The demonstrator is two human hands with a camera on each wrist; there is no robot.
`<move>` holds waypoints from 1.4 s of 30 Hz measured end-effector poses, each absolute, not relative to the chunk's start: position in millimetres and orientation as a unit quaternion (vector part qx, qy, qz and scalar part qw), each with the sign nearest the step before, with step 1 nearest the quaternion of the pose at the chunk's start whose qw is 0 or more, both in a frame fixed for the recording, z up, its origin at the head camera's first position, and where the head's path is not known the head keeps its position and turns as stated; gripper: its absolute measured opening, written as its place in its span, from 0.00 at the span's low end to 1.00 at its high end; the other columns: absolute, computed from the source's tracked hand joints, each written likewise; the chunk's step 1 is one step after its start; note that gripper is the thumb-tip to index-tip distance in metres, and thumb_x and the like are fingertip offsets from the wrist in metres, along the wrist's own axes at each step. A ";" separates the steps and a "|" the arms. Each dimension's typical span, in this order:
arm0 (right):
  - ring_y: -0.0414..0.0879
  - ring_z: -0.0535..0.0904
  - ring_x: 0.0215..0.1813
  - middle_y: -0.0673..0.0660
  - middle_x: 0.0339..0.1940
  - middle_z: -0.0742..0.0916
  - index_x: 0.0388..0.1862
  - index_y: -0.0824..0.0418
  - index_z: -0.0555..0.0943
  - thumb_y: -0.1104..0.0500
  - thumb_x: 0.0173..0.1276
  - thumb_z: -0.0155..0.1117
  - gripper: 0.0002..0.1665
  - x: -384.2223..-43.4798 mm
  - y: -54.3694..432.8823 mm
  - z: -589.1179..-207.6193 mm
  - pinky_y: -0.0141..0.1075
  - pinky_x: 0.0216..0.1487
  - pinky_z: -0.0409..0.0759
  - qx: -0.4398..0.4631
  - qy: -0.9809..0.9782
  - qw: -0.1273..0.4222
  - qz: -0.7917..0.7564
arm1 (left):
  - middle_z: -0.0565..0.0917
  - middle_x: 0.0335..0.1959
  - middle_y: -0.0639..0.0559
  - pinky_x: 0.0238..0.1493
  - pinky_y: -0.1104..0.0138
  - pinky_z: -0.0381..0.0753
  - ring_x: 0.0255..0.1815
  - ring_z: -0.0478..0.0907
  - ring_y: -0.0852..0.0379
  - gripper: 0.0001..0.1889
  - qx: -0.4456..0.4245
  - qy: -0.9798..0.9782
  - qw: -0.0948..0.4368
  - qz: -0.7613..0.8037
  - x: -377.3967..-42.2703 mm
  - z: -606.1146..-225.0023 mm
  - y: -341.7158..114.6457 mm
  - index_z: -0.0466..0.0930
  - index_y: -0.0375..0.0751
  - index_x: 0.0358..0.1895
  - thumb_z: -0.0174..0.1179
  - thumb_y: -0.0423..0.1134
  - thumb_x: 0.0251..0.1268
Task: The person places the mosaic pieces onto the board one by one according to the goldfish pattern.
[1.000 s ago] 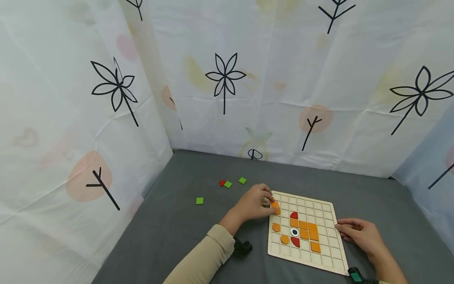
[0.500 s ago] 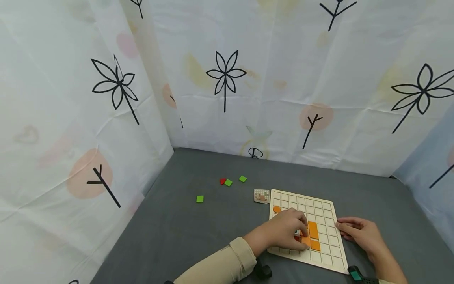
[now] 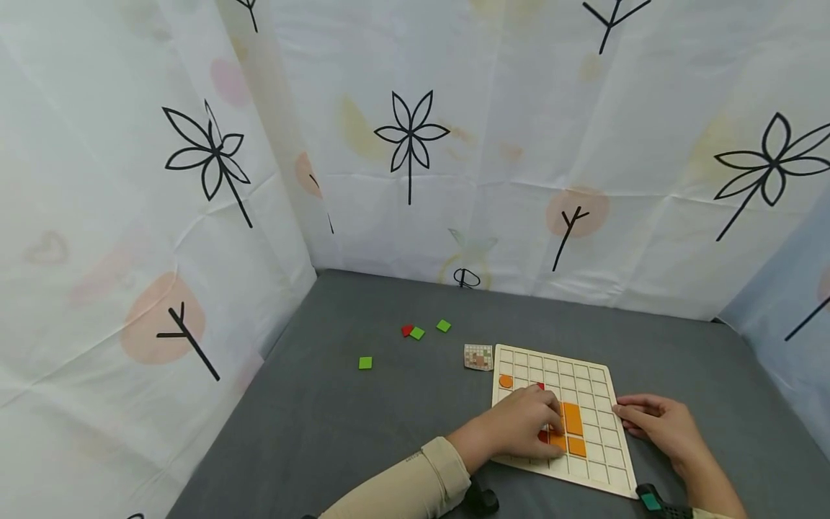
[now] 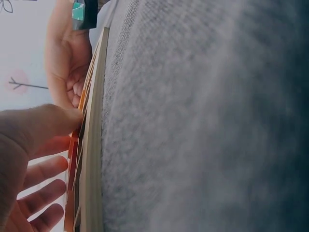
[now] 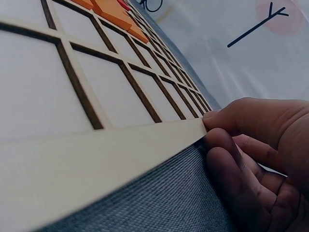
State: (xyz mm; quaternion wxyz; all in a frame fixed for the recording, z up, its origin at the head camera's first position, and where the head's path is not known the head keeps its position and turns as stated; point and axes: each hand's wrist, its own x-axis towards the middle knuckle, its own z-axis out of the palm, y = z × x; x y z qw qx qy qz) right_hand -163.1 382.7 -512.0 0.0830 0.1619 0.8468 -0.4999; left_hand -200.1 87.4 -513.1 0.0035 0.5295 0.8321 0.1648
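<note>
The pale wooden grid board (image 3: 603,393) lies on the grey cloth. My left hand (image 3: 515,425) reaches over its lower middle, thumb and fingertips pinching an orange square tile (image 3: 557,440) low on the grid. Right beside that tile are an orange rectangle (image 3: 573,419) and another orange square (image 3: 577,447). A red piece (image 3: 540,386) peeks out behind the hand, which hides other pieces. My right hand (image 3: 658,425) grips the board's right edge between thumb and fingers; the right wrist view shows the thumb (image 5: 231,116) on the rim. An orange disc (image 3: 506,381) rests near the upper left corner.
A small printed card (image 3: 478,357) with a grid picture lies against the board's upper left. Farther left on the cloth are a red piece (image 3: 407,331) and several green squares (image 3: 366,363). White patterned curtains (image 3: 415,238) stand behind and at the sides.
My left hand has carried the orange square from the board's upper left to its lower middle, uncovering the card. The right hand stays on the board's edge.
</note>
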 end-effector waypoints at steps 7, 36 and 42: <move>0.36 0.86 0.35 0.43 0.35 0.90 0.61 0.74 0.84 0.52 0.73 0.72 0.28 -163.5 382.6 -511.9 0.32 0.40 0.89 0.165 0.844 0.083 -0.504 | 0.83 0.50 0.65 0.48 0.83 0.66 0.46 0.71 0.72 0.12 0.532 0.831 -0.010 0.160 -199.5 -512.3 88.5 0.92 0.60 0.49 0.70 0.57 0.71; 0.35 0.86 0.35 0.41 0.35 0.90 0.62 0.73 0.84 0.52 0.75 0.72 0.28 -165.8 383.1 -511.2 0.32 0.41 0.89 0.160 0.838 0.089 -0.513 | 0.81 0.45 0.68 0.38 0.84 0.58 0.36 0.66 0.73 0.12 0.511 0.849 -0.022 0.133 -191.1 -504.3 110.1 0.92 0.65 0.48 0.70 0.61 0.69; 0.35 0.86 0.35 0.41 0.36 0.90 0.63 0.74 0.83 0.52 0.76 0.72 0.29 -165.8 383.7 -511.6 0.31 0.41 0.89 0.164 0.836 0.091 -0.516 | 0.82 0.44 0.67 0.39 0.85 0.60 0.35 0.67 0.74 0.11 0.524 0.838 -0.019 0.153 -193.5 -503.9 108.3 0.92 0.62 0.47 0.69 0.58 0.71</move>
